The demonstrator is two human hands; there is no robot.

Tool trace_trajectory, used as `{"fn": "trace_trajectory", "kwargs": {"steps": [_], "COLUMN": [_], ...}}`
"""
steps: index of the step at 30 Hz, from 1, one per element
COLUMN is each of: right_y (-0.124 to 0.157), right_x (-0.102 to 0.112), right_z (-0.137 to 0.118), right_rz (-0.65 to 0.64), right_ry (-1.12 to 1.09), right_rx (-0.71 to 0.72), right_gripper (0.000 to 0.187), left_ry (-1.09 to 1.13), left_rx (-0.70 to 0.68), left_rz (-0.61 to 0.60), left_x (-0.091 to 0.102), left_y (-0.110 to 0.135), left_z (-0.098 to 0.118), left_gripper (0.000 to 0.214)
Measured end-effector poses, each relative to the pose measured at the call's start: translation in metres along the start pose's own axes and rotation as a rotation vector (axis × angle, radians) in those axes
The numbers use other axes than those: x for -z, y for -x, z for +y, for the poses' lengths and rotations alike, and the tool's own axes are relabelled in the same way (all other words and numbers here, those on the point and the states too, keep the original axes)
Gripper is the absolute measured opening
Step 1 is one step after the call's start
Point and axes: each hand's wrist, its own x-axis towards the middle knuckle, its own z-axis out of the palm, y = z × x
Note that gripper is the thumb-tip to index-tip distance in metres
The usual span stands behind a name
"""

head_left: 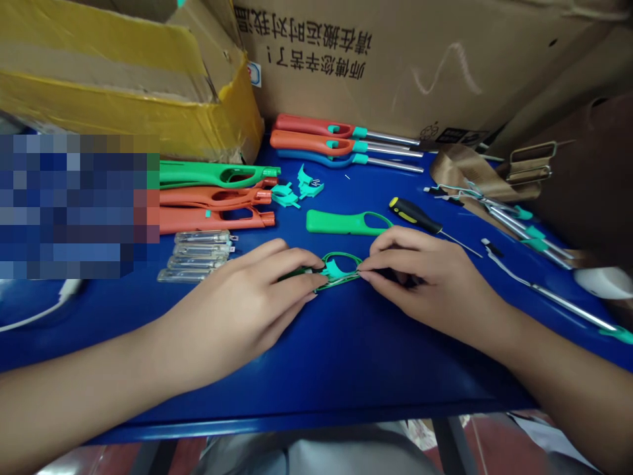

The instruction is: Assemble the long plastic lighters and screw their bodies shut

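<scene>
In front of me lies an opened green lighter casing [324, 288], with a teal trigger [336, 269] set in its looped part and thin pale wires along its lower edge. My left hand [257, 297] is closed over the casing's left part, fingertips beside the trigger. At the casing's right end, thumb and forefinger of my right hand [420, 267] are pinched together; what exactly lies between them is hidden. Just behind is the matching green casing half [341, 222]. A black and yellow screwdriver [414, 214] rests beyond my right hand.
Several clear fuel tanks [198, 252] and green and orange lighter bodies [212, 198] lie left. Teal triggers [297, 191] sit mid-table. Finished-looking lighters [316, 142] line the large cardboard box [395, 66]. Metal lighter tubes [573, 307] with wires lie right. A yellow-taped box [237, 112] stands back left.
</scene>
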Motion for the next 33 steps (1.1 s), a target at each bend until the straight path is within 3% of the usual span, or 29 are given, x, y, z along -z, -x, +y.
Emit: {"fn": "trace_trajectory", "kwargs": {"steps": [9,15,24,33], "right_y": [-0.003,-0.003,0.0,0.0], "right_x": [0.016,0.019,0.018,0.02], "right_z": [0.0,0.0,-0.006,-0.004], "right_rz": [-0.233,-0.294,-0.274,-0.256], "right_ry": [-0.205,-0.233,-0.078,-0.149], "right_rx": [-0.086,-0.129,-0.085,-0.084], "right_gripper": [0.012,0.01,0.014,0.016], "left_ry": [0.066,0.079,0.097,0.088], "left_rx": [-0.112,-0.127,-0.135,-0.136], "left_rz": [-0.081,-0.091,-0.102,-0.09], "left_x": [0.004,0.004,0.005,0.003], "left_y": [0.001,0.0,-0.003,-0.003], "left_z": [0.003,0.003,0.003,0.003], "left_gripper": [0.036,0.037,0.036,0.035]}}
